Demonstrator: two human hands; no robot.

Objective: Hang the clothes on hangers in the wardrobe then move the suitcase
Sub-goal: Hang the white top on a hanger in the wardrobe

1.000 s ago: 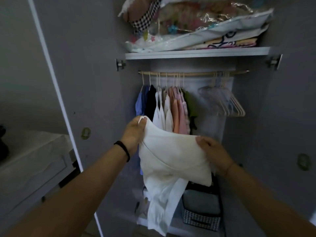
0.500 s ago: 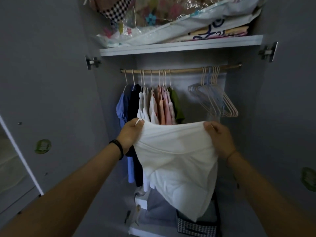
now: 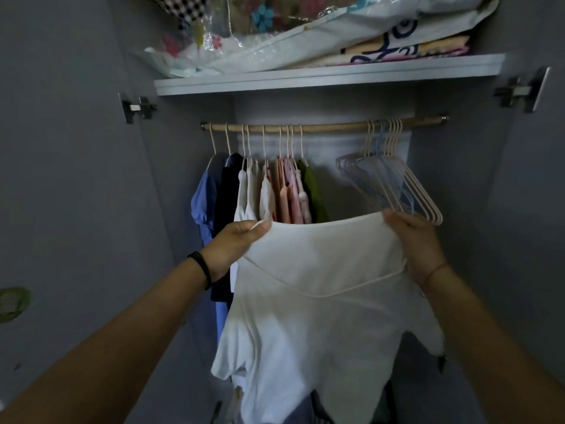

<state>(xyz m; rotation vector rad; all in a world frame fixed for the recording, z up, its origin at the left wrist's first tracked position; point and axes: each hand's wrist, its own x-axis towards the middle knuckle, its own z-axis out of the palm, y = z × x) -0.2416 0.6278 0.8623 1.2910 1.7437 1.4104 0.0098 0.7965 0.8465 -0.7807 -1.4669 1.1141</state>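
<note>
Two hands: the left hand and the right hand each pinched a top corner of one thin white cloth garment, fingers curled over its upper edge.
Garment look: plain white and soft, with a narrow pale line curving across the front from hand to hand. The top edge was pulled nearly straight, and the rest hung in loose folds ending in uneven points.
Garment place: held up before the open grey wardrobe, below the round wooden rail, covering the lower parts of the hung clothes.
Rail, left: blue, black, white, pink and green clothes on pale hangers, packed close.
Rail, right: a bunch of empty pale plastic hangers, just above the right hand.
Open room: a bare stretch of rail lay between the hung clothes and the empty hangers.
Edges: a white shelf ran above the rail; grey doors stood open on both sides.
Shelf load: flower-printed bedding in clear plastic bags.
Writing: dark blue curling marks on a folded cream cloth could not be read as letters.
Wrist: a black band circled the left wrist.
</note>
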